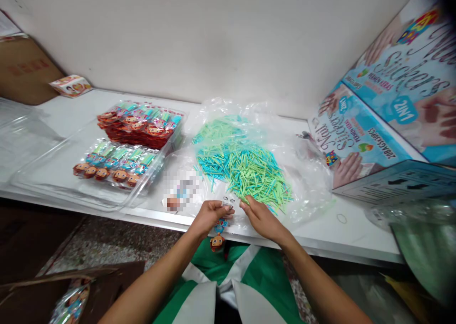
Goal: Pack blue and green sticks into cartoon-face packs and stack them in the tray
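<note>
Near the table's front edge, my left hand (213, 215) pinches the upper end of a small cartoon-figure packet (217, 241). The packet hangs down past the edge, its round brown face lowest and its blue part partly behind my fingers. My right hand (261, 218) is closed just to the right, thumb and finger pressed together with a bit of green stick at their tips; how many sticks it holds is hidden. Directly beyond both hands lies a heap of thin green and blue sticks (249, 165) on a clear plastic bag (309, 186).
A clear plastic tray (76, 196) on the left holds rows and stacks of filled cartoon packets (137, 124). Printed blue boxes (370, 129) stand at the right. A cardboard carton (28, 72) and a small box (71, 85) sit back left. A rubber band (341, 218) lies front right.
</note>
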The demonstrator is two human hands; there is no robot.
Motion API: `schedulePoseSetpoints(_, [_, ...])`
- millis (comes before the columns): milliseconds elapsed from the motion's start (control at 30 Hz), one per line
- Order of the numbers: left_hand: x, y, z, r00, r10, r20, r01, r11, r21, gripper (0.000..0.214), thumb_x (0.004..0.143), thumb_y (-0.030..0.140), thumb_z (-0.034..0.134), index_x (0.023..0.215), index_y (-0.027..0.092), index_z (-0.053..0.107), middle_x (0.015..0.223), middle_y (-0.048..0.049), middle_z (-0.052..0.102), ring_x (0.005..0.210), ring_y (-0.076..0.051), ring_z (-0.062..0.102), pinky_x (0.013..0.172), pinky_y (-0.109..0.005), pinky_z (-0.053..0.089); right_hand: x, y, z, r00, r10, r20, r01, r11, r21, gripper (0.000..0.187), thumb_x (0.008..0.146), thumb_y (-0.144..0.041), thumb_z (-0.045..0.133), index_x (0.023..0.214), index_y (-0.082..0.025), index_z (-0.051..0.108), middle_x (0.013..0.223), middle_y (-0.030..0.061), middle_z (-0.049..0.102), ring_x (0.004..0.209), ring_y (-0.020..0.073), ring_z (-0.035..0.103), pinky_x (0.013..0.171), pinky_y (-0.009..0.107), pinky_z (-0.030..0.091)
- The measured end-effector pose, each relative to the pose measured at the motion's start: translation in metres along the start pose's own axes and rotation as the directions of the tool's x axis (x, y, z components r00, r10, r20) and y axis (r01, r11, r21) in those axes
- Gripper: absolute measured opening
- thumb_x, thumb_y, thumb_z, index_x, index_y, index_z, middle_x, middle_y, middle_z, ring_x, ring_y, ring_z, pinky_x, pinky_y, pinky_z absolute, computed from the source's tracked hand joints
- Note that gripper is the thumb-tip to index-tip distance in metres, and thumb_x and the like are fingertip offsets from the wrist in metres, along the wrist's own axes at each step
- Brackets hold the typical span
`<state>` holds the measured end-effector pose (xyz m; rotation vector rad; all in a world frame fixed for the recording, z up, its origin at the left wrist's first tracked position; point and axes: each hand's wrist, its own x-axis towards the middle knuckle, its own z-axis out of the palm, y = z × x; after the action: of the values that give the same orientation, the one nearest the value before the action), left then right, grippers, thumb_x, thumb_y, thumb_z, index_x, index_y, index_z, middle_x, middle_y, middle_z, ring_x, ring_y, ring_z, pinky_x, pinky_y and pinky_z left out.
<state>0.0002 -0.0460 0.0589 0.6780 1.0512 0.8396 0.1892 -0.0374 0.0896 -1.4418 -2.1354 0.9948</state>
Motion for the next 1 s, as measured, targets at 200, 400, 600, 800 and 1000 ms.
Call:
schedulePoseSetpoints(200, [-0.005,0.000,-0.003,0.998,0.070,-0.004,-0.070,0.995,0.069,0.031,0.060,0.038,0.075,0.071,0.009,0.070,0.075,-0.0116,0.071,0.064,-0.019,0.064,0.065,-0.029,0.048,0.001,-0.015,-0.008,0.999,-0.044,0.018,0.045,0.999,-0.026,0.027,0.093,-0.037,0.030,0.113,-0.024,0.043,0.103,0.0057,0.059,0.092,0.0203,0.058,0.077,0.032,0.041])
schedulePoseSetpoints(400, [-0.013,0.005,-0.002,0.988,0.065,0.137,-0.068,0.998,0.016,0.035,0.064,0.039,0.073,0.083,0.011,0.069,0.082,-0.0107,0.071,0.070,-0.018,0.065,0.071,-0.030,0.048,0.003,-0.019,0.001,0.997,-0.056,0.057,0.063,0.990,-0.123,0.025,0.094,-0.039,0.029,0.083,-0.023,0.045,0.069,-0.0006,0.054,0.064,0.0168,0.054,0.060,0.027,0.037])
schedulePoseSetpoints(600, [-0.018,0.000,-0.011,0.992,0.067,0.106,-0.073,0.996,0.050,0.031,0.066,0.039,0.071,0.076,0.010,0.069,0.074,-0.0096,0.070,0.064,-0.017,0.063,0.067,-0.029,0.048,0.001,-0.013,0.007,0.994,-0.087,0.061,0.095,0.983,-0.158,0.023,0.094,-0.038,0.028,0.083,-0.023,0.043,0.073,0.0003,0.055,0.069,0.0171,0.055,0.062,0.027,0.036])
schedulePoseSetpoints(800, [-0.023,-0.007,-0.034,0.992,0.055,-0.109,-0.050,0.998,0.049,0.025,0.056,0.032,0.079,0.063,0.010,0.068,0.058,-0.0057,0.067,0.054,-0.015,0.060,0.058,-0.025,0.045,0.025,-0.002,0.019,0.998,0.006,0.061,0.020,0.908,-0.418,0.025,0.094,-0.034,0.027,0.100,-0.020,0.047,0.078,0.0055,0.063,0.070,0.0198,0.059,0.060,0.027,0.035])
schedulePoseSetpoints(1000, [-0.028,-0.004,-0.040,0.990,0.029,-0.137,-0.039,0.996,-0.077,0.027,0.055,0.031,0.080,0.067,0.011,0.066,0.067,-0.0066,0.069,0.060,-0.016,0.064,0.061,-0.026,0.047,0.070,0.008,0.033,0.998,0.040,0.042,-0.010,0.829,-0.559,0.026,0.087,-0.025,0.042,0.111,-0.020,0.051,0.093,0.0103,0.065,0.077,0.0214,0.061,0.064,0.028,0.038])
